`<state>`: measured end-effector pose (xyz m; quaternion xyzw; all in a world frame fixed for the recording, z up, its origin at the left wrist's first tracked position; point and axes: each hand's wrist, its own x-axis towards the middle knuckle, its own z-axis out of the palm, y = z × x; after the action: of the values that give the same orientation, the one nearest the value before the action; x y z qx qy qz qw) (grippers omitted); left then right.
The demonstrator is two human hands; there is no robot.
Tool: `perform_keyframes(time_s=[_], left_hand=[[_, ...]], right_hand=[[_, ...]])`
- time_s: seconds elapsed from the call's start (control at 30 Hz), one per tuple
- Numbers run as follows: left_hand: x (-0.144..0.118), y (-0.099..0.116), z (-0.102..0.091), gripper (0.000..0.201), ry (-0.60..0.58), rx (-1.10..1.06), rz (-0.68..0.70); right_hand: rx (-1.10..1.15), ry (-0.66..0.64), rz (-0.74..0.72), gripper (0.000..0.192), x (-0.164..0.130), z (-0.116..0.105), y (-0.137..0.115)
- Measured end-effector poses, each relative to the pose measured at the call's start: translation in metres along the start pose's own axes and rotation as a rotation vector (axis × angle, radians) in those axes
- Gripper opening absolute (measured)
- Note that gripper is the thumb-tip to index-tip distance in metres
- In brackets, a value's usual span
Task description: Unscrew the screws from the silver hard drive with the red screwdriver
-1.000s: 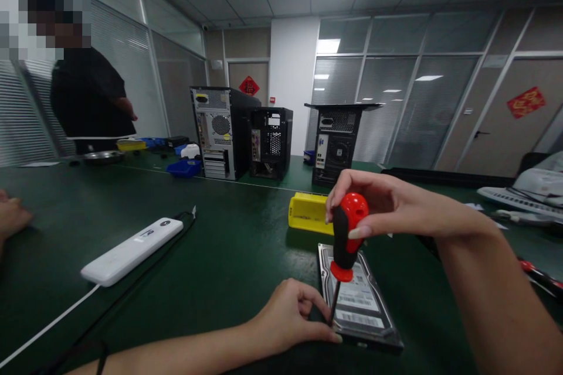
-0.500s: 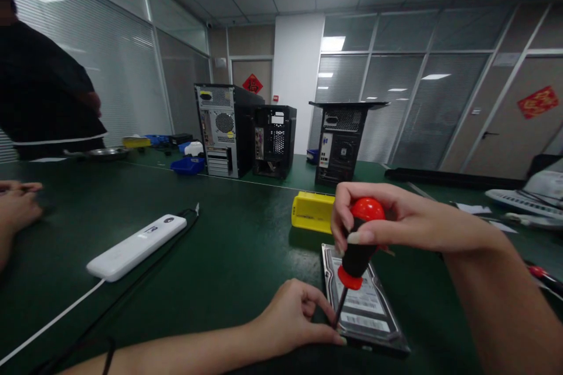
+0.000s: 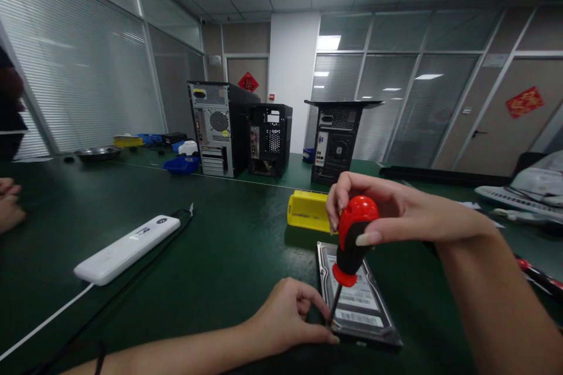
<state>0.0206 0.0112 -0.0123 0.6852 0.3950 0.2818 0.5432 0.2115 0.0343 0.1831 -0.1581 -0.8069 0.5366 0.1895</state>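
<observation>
A hard drive [image 3: 363,302] lies label up on the green table in front of me. My right hand [image 3: 373,211] is closed round the red and black handle of a screwdriver [image 3: 352,243], which leans a little, shaft down. Its tip meets the drive's near left corner, where my fingers partly hide it. My left hand [image 3: 295,312] grips that same corner, index finger and thumb on either side of the tip. Just behind the drive stands a yellow bin [image 3: 308,211], partly covered by my right hand.
A white power strip [image 3: 127,251] with its cable lies on the left. Computer cases [image 3: 215,129] stand at the back, near a blue bin [image 3: 181,164]. Another person's hand [image 3: 9,205] rests at the left edge. A red and black tool [image 3: 539,275] lies far right.
The screwdriver handle has turned in my right hand, showing more red on its side. My left hand stays at the corner. The view has shifted slightly, and the standing person is now mostly out of frame.
</observation>
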Motion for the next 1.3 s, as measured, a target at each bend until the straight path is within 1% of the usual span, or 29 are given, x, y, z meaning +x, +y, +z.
perform_keyframes(time_s=[0.17, 0.33, 0.43, 0.63, 0.87, 1.0, 1.13, 1.3], left_hand=[[-0.001, 0.001, 0.0, 0.038, -0.003, -0.008, 0.005], [-0.003, 0.008, 0.001, 0.037, 0.01, -0.052, -0.013], [-0.003, 0.009, 0.0, 0.038, 0.014, -0.038, -0.012], [-0.001, 0.006, 0.0, 0.039, -0.013, -0.064, -0.014], [-0.001, 0.004, 0.001, 0.037, -0.005, -0.045, -0.002], [-0.001, 0.005, 0.0, 0.037, 0.005, -0.017, -0.011], [-0.001, 0.004, 0.001, 0.041, 0.015, 0.017, -0.022], [-0.001, 0.004, 0.002, 0.041, 0.037, 0.038, -0.047]], right_hand=[[-0.052, -0.014, -0.024, 0.017, -0.003, -0.002, -0.004], [-0.063, -0.018, -0.023, 0.022, -0.002, -0.001, -0.002], [-0.065, -0.017, -0.026, 0.025, 0.001, -0.001, 0.0], [-0.085, 0.006, -0.028, 0.018, 0.003, 0.001, -0.001], [-0.139, -0.011, -0.062, 0.02, 0.002, 0.001, -0.003], [-0.108, -0.026, -0.051, 0.023, 0.002, 0.002, -0.003], [-0.083, -0.004, -0.06, 0.025, 0.001, 0.004, -0.005], [-0.016, 0.024, -0.029, 0.026, 0.0, 0.005, -0.005]])
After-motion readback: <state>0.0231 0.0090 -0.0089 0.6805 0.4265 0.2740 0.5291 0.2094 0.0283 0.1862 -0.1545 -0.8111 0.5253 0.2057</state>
